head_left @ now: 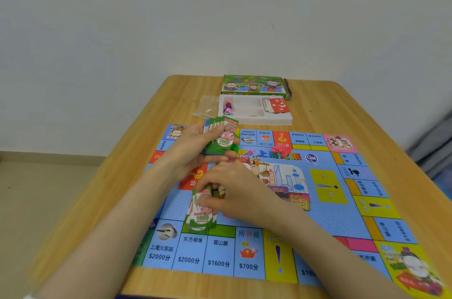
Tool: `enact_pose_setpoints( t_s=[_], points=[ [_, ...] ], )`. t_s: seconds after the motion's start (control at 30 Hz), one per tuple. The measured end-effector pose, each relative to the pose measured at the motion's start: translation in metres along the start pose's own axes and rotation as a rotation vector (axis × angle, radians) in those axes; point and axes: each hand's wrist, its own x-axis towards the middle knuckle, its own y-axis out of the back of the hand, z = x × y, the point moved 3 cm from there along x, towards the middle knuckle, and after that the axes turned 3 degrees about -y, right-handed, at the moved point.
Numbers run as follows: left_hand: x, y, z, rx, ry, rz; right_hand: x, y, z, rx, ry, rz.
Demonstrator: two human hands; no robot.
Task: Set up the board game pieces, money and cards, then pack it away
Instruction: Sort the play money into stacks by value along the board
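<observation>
Since all rests on it, table [342, 108]: wooden, against the wall.
Board [327, 215]: flat on the table's near side.
Box [254, 84]: far edge, just behind the tray.
Tray [256, 120]: white, between box and board.
Left hand [193, 144]: thumb and fingers pinch a fan [223, 137] of 1000 notes over the board's far left.
Right hand [232, 186]: fingers curled on a stack [201, 215] of 1000 notes, board's near left.
Cards [278, 105]: red, tray's right compartment.
Pieces [228, 108]: tray's left compartment.
</observation>
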Motion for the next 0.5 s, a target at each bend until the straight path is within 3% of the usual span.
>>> enact_pose_setpoints(
  t_s=[0.23,0.5],
  points=[
    [0.001,0.0,-0.001,-0.036,0.007,0.0,-0.004,0.0,-0.003,-0.137,0.031,0.024],
    [-0.001,-0.001,0.002,-0.012,-0.008,0.005,-0.01,0.0,-0.016,-0.297,0.061,-0.16]
  ],
)
